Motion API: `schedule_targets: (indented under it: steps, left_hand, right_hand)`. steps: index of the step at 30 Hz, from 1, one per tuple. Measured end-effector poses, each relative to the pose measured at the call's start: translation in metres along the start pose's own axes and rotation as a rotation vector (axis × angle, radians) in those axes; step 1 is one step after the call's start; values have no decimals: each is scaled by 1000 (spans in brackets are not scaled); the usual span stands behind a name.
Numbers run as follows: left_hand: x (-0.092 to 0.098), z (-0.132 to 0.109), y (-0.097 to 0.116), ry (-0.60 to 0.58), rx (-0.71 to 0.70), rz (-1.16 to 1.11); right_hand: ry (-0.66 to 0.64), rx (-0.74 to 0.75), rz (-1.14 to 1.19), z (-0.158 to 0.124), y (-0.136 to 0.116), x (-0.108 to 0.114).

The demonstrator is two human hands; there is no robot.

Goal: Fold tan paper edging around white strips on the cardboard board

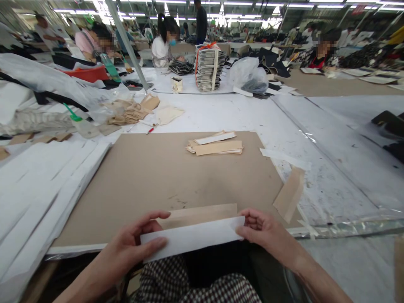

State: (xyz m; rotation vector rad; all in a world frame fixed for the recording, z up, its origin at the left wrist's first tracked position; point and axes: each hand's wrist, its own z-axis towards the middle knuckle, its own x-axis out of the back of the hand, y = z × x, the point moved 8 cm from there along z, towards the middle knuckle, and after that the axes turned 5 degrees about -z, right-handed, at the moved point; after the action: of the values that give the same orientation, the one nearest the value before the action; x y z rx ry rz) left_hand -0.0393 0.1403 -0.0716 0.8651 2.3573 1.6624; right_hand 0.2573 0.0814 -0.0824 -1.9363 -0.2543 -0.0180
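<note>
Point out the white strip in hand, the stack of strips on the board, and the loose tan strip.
white strip [192, 237], head view, middle of its face.
stack of strips [217, 147], head view, wide tan piece.
loose tan strip [289, 193], head view, its middle.

Long white worktables [221, 113] under rows of fluorescent ceiling lights [240, 3]

matt white paper strip [194, 236], matt brown cardboard board [151, 176]

One white paper strip [192, 237]: long, narrow, level, pinched at both ends. One tan card strip [202, 213]: similar length, directly behind, lower edge overlapped.
</note>
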Motion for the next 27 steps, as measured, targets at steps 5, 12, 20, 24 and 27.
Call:
schedule_targets:
  steps: [5,12,20,24,27]
  left_hand:
    - [5,15,14,143,-69,119]
    - [6,27,21,120,-108,283]
    - [8,37,21,73,-86,344]
    - [9,39,19,86,-82,344]
    - [8,40,19,79,-87,335]
  right_hand:
    - [17,-3,-189,18,-10,10]
    - [96,-17,-505,24,-19,17]
    - [177,19,-726,31,-18,18]
    - [216,14,-772,31,-15,17]
    - [230,7,-788,31,-14,17]
